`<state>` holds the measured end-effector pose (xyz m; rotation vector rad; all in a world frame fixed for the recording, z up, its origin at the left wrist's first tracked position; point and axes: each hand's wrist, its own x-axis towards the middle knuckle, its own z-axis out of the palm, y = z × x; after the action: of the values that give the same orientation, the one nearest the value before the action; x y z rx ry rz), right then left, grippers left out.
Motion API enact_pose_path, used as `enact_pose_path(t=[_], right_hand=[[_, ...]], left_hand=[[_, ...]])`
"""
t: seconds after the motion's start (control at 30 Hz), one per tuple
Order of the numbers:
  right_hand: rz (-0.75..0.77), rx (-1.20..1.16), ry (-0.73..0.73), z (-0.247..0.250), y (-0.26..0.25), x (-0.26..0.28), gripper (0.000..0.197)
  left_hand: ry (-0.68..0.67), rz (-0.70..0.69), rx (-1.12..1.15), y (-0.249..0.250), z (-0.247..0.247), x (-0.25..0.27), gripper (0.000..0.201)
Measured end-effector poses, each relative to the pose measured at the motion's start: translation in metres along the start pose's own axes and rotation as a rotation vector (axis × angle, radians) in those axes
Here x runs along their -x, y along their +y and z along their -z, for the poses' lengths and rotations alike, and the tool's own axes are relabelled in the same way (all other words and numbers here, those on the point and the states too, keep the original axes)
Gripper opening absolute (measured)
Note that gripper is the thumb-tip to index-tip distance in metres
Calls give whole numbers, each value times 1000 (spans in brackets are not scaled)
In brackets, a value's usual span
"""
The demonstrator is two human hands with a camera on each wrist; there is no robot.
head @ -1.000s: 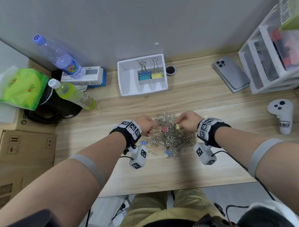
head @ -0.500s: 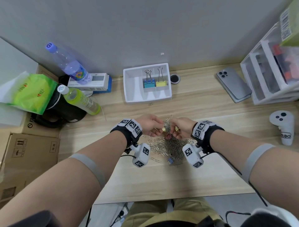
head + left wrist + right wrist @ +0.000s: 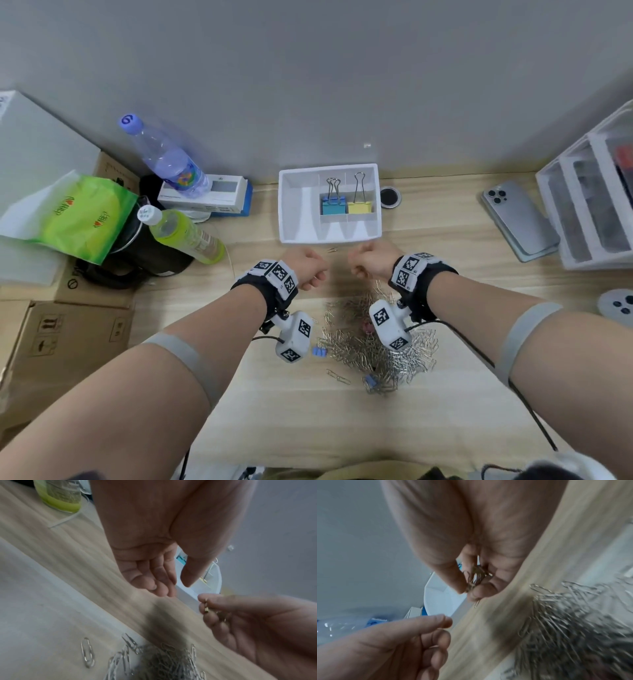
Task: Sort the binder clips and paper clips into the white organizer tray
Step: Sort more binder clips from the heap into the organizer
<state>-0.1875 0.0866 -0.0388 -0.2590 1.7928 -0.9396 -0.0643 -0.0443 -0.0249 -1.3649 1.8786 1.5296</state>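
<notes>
Clips: a small bunch of shiny metal paper clips (image 3: 475,579) is pinched in the right hand (image 3: 371,259), near the white plastic organizer tray (image 3: 294,209).
Left hand (image 3: 308,267): loosely curled, nothing is held.

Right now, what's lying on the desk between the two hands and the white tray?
In the head view, one stray paper clip lies on bare wood between the hands and the white organizer tray.

I note black wrist straps (image 3: 270,291) bearing white tag blocks (image 3: 278,272). Grey forearm bands (image 3: 185,356). White cabled camera pods (image 3: 294,337), khaki trousers.
</notes>
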Motion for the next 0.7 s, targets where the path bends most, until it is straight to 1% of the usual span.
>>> enact_pose_path(t=[0.07,0.13,0.2,0.3,0.4,0.57,0.63,0.7], right_hand=[[65,85,141,1,-12,-17,17],[138,182,198,0,-24,-32,24],[202,291,209,-5,-36,-44,25],[233,417,220,-13,-42,-57,30],[241,588,192,-21,-43,-63,35],[270,624,120,-31,-36,-63,44],[292,613,123,-31,-34,-59,47],[355,617,156,-29,-33,-52,44]], left_hand=[[33,32,0,-5,8,-7,14],[48,52,-10,-13,16,-12,15],[66,68,-22,-22,24,-16,12],[63,89,-57,-36,30,-19,5],[34,125,-87,-48,33,-20,9],[18,153,-109,-58,32,-14,14],[-16,154,-123,-60,30,-10,15],[-57,150,-152,-61,28,-4,12]])
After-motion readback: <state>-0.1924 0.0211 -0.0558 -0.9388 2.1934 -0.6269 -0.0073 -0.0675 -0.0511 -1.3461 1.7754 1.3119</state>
